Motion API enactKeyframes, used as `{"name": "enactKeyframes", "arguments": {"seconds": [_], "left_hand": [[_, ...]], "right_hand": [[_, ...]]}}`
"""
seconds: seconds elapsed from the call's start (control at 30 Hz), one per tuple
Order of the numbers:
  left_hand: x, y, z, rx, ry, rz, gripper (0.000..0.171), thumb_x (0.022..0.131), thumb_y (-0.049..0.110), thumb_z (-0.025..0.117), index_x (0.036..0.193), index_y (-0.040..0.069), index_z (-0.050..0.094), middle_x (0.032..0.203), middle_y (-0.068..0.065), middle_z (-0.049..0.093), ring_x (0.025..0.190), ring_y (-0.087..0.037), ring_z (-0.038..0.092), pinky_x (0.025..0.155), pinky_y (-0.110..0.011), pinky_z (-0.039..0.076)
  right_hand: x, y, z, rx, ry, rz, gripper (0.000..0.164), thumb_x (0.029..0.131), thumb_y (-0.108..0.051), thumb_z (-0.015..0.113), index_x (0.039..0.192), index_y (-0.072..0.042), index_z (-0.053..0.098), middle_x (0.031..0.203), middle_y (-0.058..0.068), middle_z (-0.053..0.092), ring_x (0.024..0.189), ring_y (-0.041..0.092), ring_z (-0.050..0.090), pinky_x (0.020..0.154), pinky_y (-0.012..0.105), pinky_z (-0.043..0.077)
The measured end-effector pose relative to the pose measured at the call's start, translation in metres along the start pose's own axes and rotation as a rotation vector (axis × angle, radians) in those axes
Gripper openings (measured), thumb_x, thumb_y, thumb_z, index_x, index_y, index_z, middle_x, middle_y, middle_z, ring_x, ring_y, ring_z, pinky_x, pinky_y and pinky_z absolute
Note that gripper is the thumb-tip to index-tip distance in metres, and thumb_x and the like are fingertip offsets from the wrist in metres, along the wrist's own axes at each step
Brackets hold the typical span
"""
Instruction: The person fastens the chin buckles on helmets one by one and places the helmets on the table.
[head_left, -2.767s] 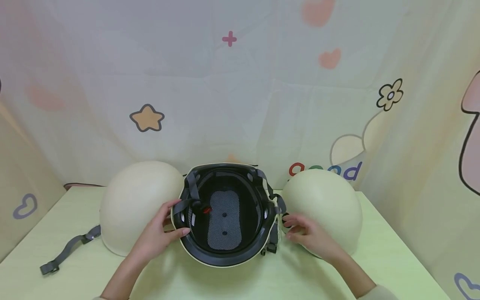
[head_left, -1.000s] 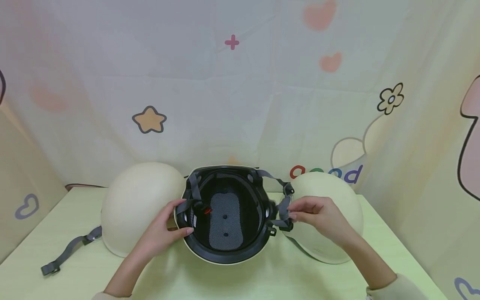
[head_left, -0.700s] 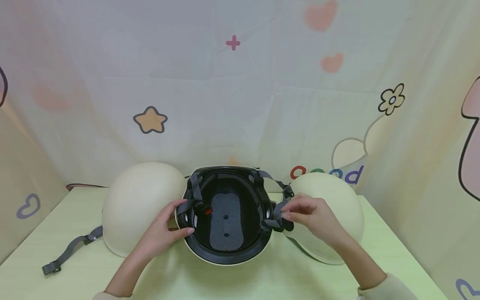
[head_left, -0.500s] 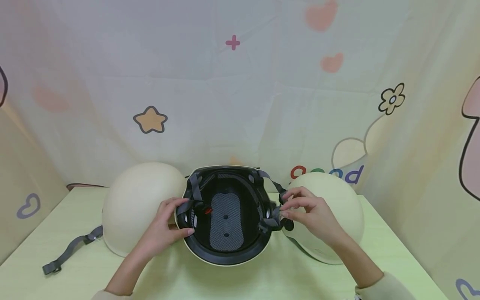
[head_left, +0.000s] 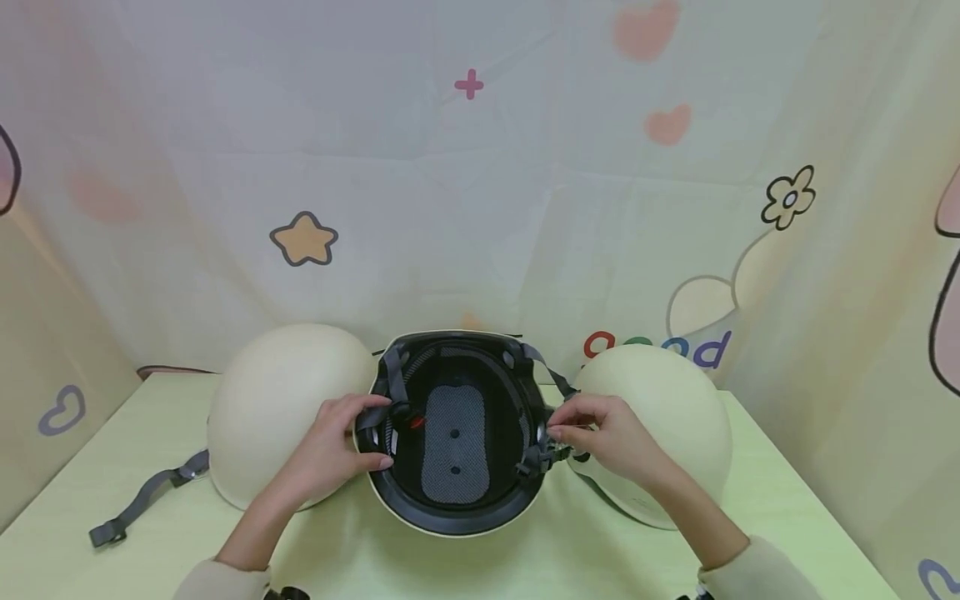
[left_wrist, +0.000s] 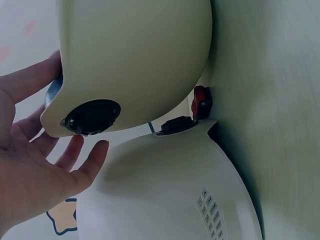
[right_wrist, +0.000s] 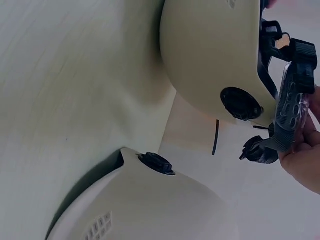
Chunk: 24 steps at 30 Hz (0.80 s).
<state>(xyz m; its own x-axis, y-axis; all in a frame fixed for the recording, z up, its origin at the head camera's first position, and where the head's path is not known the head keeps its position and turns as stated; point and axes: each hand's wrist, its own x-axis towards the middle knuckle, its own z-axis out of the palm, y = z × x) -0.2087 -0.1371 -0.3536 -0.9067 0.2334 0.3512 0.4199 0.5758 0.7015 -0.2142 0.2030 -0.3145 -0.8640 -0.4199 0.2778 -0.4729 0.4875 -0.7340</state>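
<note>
An upturned cream helmet [head_left: 456,521] stands in the middle, its black padded inside facing up. My left hand [head_left: 327,450] grips its left rim, the thumb over the inner edge; the left wrist view shows the fingers [left_wrist: 75,152] by a round black fitting [left_wrist: 94,116] on the shell. At the right rim, my right hand [head_left: 611,437] pinches the grey chin strap [right_wrist: 286,117], with a clear ridged piece [right_wrist: 295,97] on it near the fingertips. A black buckle [head_left: 534,460] hangs over the rim there. The strap part between the fingers is hidden.
Two more cream helmets stand dome up on the pale table [head_left: 420,575]: one to the left [head_left: 277,408], one to the right [head_left: 660,417]. A loose strap with a buckle [head_left: 108,532] trails from the left one. A printed curtain [head_left: 480,217] hangs behind.
My right hand has taken hold of the chin strap beside the helmet and brought it leftward, close against the right rim. The buckle now lies over the rim. My left hand stays on the left rim.
</note>
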Motion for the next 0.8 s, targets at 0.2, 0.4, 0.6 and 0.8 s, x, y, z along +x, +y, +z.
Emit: {"name": "enactKeyframes", "arguments": {"seconds": [0.2, 0.4, 0.6, 0.8], "left_hand": [[0.003, -0.001, 0.0, -0.003, 0.006, -0.016, 0.049, 0.065, 0.015, 0.083, 0.109, 0.012, 0.061, 0.108, -0.005, 0.055, 0.095, -0.024, 0.037, 0.071, -0.035, 0.036], [0.004, -0.002, 0.0, -0.005, 0.004, -0.007, 0.049, 0.065, 0.012, 0.082, 0.109, 0.012, 0.061, 0.111, -0.007, 0.055, 0.101, -0.026, 0.038, 0.077, -0.039, 0.038], [0.004, 0.002, -0.002, -0.011, -0.008, -0.017, 0.051, 0.066, 0.006, 0.08, 0.113, 0.012, 0.06, 0.116, -0.011, 0.054, 0.11, -0.031, 0.036, 0.088, -0.049, 0.037], [0.003, 0.003, -0.002, -0.013, -0.008, -0.013, 0.052, 0.066, 0.007, 0.08, 0.114, 0.012, 0.06, 0.117, -0.011, 0.054, 0.111, -0.031, 0.036, 0.089, -0.049, 0.036]], "right_hand": [[0.0, 0.005, 0.009, 0.02, -0.026, -0.003, 0.008, 0.082, -0.006, 0.067, 0.088, -0.001, 0.067, 0.079, 0.003, 0.06, 0.067, 0.012, 0.052, 0.057, 0.023, 0.046], [0.0, 0.003, 0.011, 0.028, -0.012, -0.015, 0.007, 0.081, -0.006, 0.068, 0.087, -0.002, 0.067, 0.077, 0.003, 0.06, 0.065, 0.012, 0.051, 0.056, 0.022, 0.045], [0.004, -0.003, 0.011, 0.002, 0.018, 0.006, 0.004, 0.082, -0.005, 0.067, 0.086, -0.004, 0.068, 0.074, 0.001, 0.059, 0.063, 0.014, 0.049, 0.054, 0.022, 0.043], [0.01, -0.003, 0.015, 0.012, 0.038, -0.039, 0.007, 0.083, 0.0, 0.064, 0.088, -0.001, 0.068, 0.079, 0.003, 0.06, 0.066, 0.013, 0.05, 0.056, 0.022, 0.043]]}}
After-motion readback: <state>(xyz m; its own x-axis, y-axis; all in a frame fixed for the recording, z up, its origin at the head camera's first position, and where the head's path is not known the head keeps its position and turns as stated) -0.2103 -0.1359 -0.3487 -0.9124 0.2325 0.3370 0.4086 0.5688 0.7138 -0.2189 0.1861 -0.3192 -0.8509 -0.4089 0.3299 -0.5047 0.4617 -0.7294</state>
